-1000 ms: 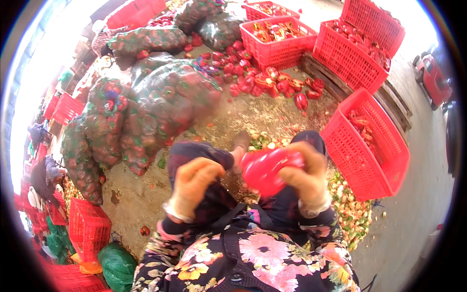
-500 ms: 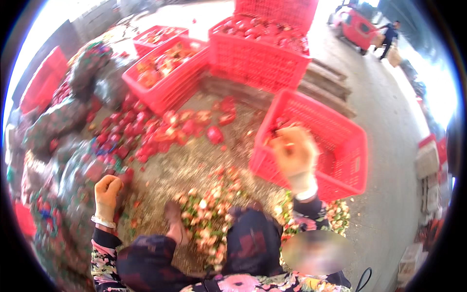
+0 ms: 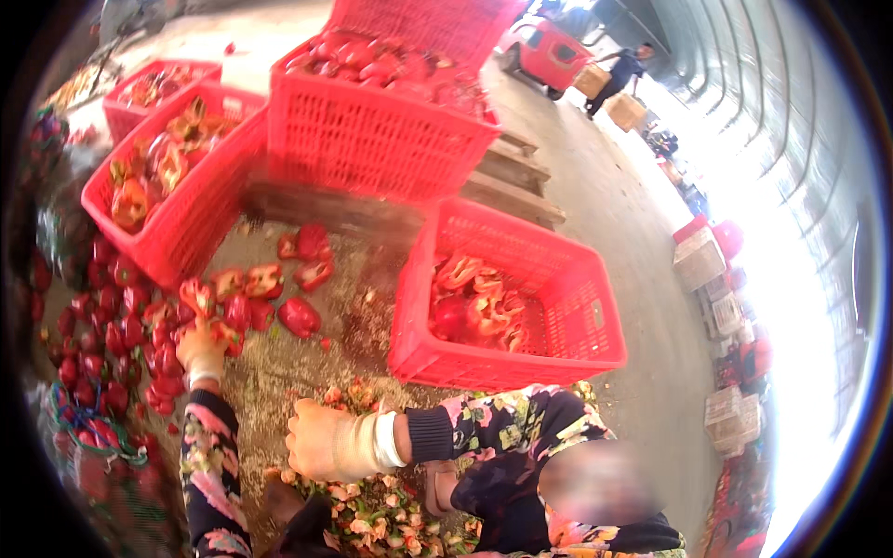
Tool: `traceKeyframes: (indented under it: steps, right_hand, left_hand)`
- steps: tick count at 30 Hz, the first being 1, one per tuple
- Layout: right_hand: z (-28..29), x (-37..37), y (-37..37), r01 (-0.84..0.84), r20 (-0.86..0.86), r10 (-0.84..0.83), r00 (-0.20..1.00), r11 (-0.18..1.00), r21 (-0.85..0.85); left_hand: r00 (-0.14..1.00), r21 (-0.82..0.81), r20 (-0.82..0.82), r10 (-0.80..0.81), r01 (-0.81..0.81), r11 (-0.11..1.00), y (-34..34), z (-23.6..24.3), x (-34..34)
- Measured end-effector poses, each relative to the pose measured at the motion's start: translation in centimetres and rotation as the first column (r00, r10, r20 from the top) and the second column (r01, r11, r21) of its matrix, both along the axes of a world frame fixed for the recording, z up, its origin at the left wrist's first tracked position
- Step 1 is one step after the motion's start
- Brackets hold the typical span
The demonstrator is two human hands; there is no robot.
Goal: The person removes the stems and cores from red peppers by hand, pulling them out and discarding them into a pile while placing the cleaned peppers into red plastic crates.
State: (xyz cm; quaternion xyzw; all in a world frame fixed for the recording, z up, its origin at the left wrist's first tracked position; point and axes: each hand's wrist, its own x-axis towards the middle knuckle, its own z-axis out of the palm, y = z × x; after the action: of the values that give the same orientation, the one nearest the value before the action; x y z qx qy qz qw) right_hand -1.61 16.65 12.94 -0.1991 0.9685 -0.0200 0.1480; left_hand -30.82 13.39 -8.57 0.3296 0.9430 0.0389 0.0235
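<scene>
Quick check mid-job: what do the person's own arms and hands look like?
The left glove and right glove are yellowish tan with white wristbands. The sleeves are black, printed with pink and pale flowers and touches of green, ending in plain dark ribbed cuffs.

"What finish is noted on the red peppers point(image 3: 299, 318)?"

"Smooth, glossy skin is seen."

"And the near crate point(image 3: 558, 281)?"

"Red plastic is observed — perforated, with a slight sheen."

"The remaining materials?"

"Matt, cloth-like covering is found on the gloved right hand point(image 3: 327, 444); ribbed cloth is recorded at the cuff point(image 3: 430, 434). Dull, rough wood is shown by the pallet point(image 3: 510, 192)."
</scene>
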Motion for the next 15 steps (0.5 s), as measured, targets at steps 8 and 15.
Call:
traceKeyframes:
  steps: [8,15]
  right_hand:
    - [-10.6,-2.4,3.5,0.508,0.167,-0.492,0.855,0.724,-0.467]
    - [-18.2,-5.7,-0.6,0.519,0.968,-0.197,0.153,-0.818,-0.248]
  left_hand:
    - [0.998,0.075,0.057,-0.002,-0.002,0.997,3.1,-0.8,-0.8]
    - [0.278,0.53,0.809,-0.518,-0.728,0.435,-8.0,1.6,5.5]
